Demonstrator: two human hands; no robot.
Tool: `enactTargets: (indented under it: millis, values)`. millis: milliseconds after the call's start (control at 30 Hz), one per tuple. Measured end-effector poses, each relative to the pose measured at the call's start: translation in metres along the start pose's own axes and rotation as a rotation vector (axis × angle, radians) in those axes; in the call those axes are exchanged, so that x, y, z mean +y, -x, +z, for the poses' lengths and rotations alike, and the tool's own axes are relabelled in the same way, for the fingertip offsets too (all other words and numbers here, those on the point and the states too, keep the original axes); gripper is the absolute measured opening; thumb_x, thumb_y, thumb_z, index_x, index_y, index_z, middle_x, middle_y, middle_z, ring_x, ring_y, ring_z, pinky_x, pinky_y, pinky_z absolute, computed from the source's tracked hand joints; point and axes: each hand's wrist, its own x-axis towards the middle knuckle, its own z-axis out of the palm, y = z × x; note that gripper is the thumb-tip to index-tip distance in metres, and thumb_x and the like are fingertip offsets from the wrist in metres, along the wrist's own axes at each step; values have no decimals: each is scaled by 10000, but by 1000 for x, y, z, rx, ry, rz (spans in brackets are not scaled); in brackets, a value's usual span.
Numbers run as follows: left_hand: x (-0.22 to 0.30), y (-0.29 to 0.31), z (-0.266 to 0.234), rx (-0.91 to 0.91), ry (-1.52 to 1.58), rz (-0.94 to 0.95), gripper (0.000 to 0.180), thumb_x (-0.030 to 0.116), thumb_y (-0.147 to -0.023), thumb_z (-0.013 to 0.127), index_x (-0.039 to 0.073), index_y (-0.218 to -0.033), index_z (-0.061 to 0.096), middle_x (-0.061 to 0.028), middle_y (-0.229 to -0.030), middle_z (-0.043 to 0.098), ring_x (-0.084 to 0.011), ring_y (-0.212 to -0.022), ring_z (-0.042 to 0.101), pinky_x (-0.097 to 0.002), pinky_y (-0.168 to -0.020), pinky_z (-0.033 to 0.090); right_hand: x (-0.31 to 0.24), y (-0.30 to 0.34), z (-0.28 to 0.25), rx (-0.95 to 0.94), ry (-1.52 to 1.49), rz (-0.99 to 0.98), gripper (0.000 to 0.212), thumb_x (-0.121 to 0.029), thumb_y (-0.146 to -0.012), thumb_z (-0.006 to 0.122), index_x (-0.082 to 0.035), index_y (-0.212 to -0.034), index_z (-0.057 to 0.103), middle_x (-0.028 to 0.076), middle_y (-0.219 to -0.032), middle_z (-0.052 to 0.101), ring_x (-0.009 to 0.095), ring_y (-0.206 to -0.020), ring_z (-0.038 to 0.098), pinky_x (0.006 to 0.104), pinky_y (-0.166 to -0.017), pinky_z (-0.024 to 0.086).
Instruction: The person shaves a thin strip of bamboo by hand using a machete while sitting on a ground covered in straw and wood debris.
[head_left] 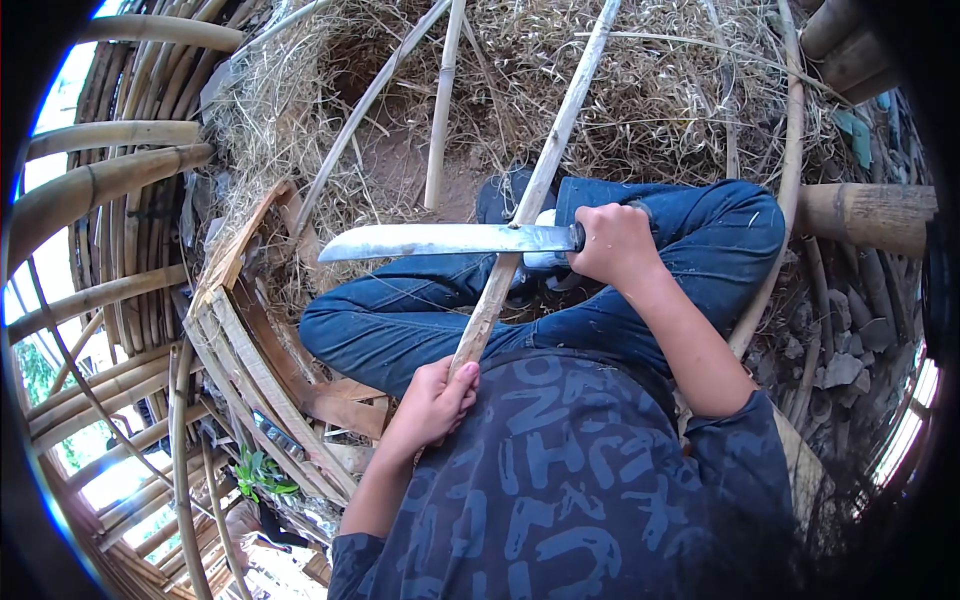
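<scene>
My right hand (613,243) is closed round the dark handle of a machete (420,240), whose wide steel blade points left across my lap. Under the blade, or against it, runs a long pale wooden pole (560,135), slanting from my waist up to the far edge of the view. The near end of that pole is gripped by my left hand (437,403), close to my belly. Bark looks partly stripped along the pole's near stretch. My crossed legs in blue jeans (400,310) lie beneath both.
Shavings (660,110) cover the ground ahead. Split planks (265,375) stand at the left beside my knee, before a bamboo lattice wall (120,250). A thick bamboo post (868,217) lies at the right, above broken stones (843,368). A thin bamboo stick (445,105) lies ahead.
</scene>
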Motion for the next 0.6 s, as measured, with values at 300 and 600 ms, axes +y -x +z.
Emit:
enactTargets:
  millis: [300, 600]
  values:
    - [-3, 10, -12, -5, 3, -25, 259, 269, -1021, 469, 70, -857, 489, 43, -584, 451, -33, -431, 377, -206, -386, 307, -1, -9, -6, -64, 64, 24, 217, -267, -633, 715, -79, -715, 646, 150, -698, 668, 340, -691, 672, 442, -669, 537]
    - [-19, 28, -20, -49, 30, -89, 244, 254, -1014, 486, 49, -886, 515, 42, -587, 446, -38, -443, 385, -215, -391, 331, 56, -30, -43, -12, 172, 357, 219, -276, -760, 656, -69, -815, 703, 191, -805, 695, 352, -804, 695, 458, -738, 558]
